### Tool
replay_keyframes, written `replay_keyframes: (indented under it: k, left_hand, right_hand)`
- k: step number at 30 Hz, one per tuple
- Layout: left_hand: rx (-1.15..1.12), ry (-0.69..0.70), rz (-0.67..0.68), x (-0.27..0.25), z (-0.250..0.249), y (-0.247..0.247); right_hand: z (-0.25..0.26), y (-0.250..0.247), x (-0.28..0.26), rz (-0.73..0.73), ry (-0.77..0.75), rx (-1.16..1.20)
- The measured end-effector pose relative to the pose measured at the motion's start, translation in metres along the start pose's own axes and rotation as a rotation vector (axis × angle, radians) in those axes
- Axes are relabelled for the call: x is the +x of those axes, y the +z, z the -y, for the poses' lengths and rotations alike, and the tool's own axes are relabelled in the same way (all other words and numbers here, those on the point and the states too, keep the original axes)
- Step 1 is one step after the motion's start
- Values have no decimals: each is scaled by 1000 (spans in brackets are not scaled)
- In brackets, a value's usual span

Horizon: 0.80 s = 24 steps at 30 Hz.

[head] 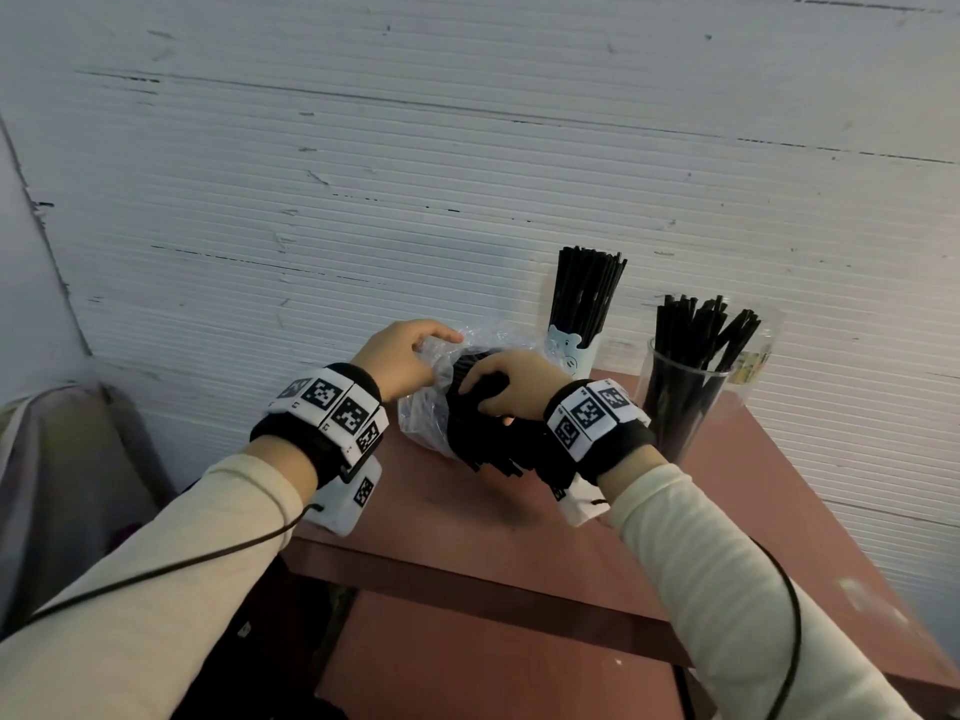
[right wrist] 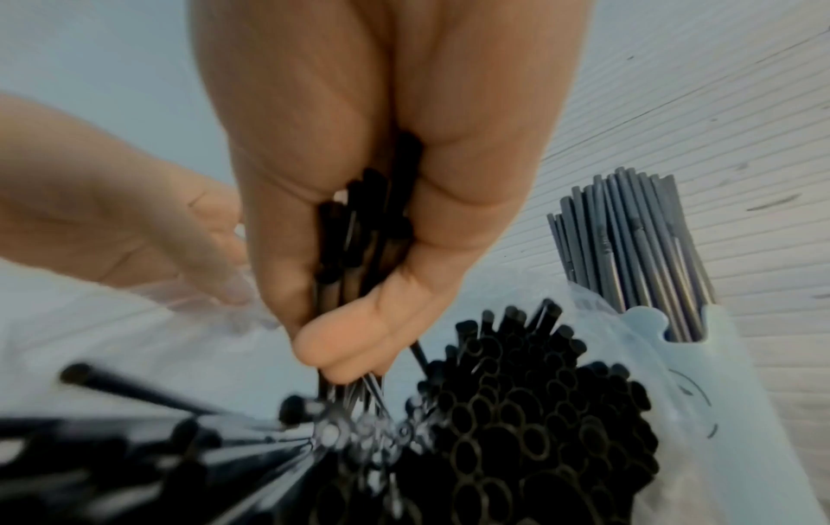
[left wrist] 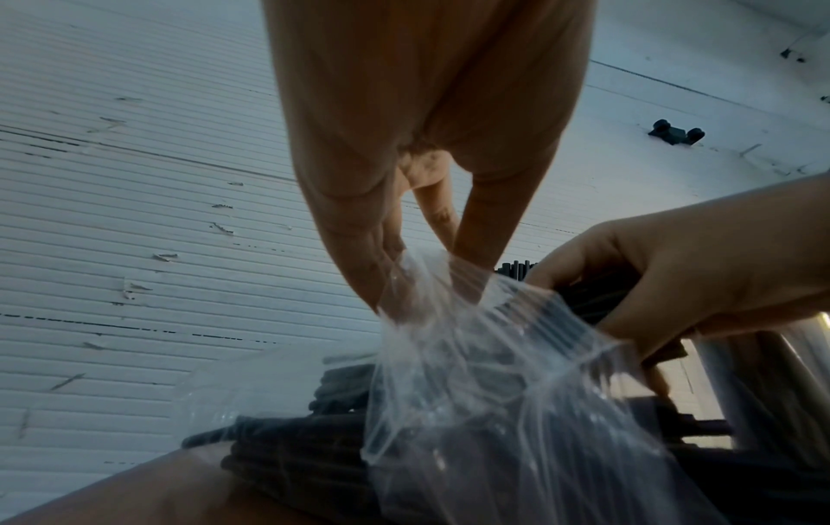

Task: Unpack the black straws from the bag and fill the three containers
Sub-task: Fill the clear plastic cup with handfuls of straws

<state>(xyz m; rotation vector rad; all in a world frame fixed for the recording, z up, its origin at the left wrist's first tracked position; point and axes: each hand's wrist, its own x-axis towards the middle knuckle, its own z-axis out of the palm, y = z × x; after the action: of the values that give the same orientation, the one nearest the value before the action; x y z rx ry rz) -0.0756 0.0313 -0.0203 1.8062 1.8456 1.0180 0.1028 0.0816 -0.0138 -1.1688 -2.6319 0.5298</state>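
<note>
Your left hand (head: 400, 363) pinches the mouth of the clear bag (head: 431, 407) lying on the red-brown table (head: 467, 537). Your right hand (head: 511, 387) clamps a bunch of black straws (right wrist: 359, 220), a grip shown clearly only by the right wrist view. Only the head view shows both filled containers: the light-blue cup (head: 571, 350) and the clear tumbler (head: 680, 407).

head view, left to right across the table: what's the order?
left hand pinching the clear plastic bag → right hand gripping a bundle of black straws → pale blue cup of straws → clear container of straws.
</note>
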Motion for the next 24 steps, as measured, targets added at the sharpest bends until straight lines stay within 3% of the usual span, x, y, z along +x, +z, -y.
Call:
replay_keyframes:
  k: [8,12,15,18,24]
  left_hand:
    - [91,14,7,-2,-3,6]
    - [248,167,-52,-5,-17,18]
    - [326,295,71,-5,-38,33]
    - [362,329,194,2,-53,51]
    - [418,346,159,5,-72,75]
  right_hand:
    - [-16,-25,-23,-13,16,155]
    - [-24,-39,-41,8,-5,168]
    - [-25,-47,-55,23,-7,158]
    - [-24,-51,-70,38,-20,168]
    - [-30,-59,-94,-12,-54,121]
